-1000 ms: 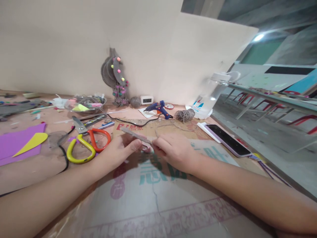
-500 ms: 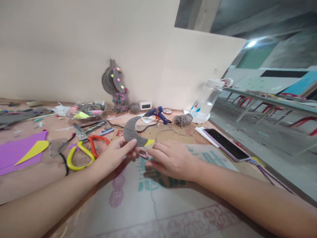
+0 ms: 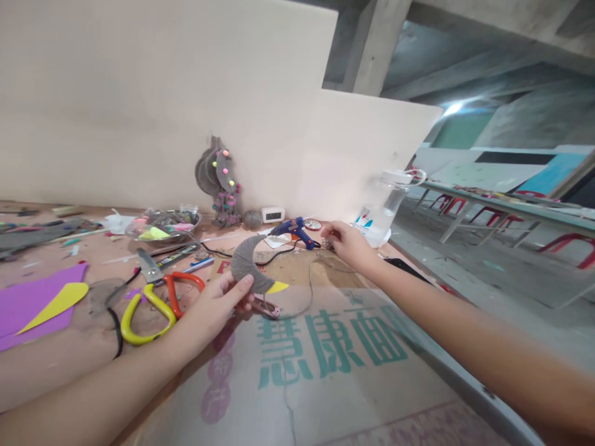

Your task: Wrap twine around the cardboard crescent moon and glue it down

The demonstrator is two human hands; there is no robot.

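My left hand (image 3: 218,303) holds a crescent (image 3: 244,263) wrapped in grey yarn, its lower tip bare and yellow (image 3: 279,287). Just below the crescent lies a small pink tool (image 3: 269,308), close to my left fingertips. A loose strand of grey yarn (image 3: 311,288) curves over the board from the crescent's side toward the back right. There my right hand (image 3: 346,244) reaches with curled fingers over the yarn coil, which it mostly hides. Whether its fingers grip the yarn cannot be made out. A blue glue gun (image 3: 297,232) lies left of that hand.
Scissors (image 3: 149,310) with yellow and orange handles, purple sheets (image 3: 37,297) and a dish (image 3: 162,226) of bits lie left. A decorated grey crescent ornament (image 3: 218,179) and white clock (image 3: 273,215) stand at the wall. A water bottle (image 3: 383,207) is back right, near a partly hidden phone (image 3: 409,269).
My right hand has left the crescent and moved to the back right, over the yarn coil. My left hand still holds the crescent. The view has tilted slightly upward.
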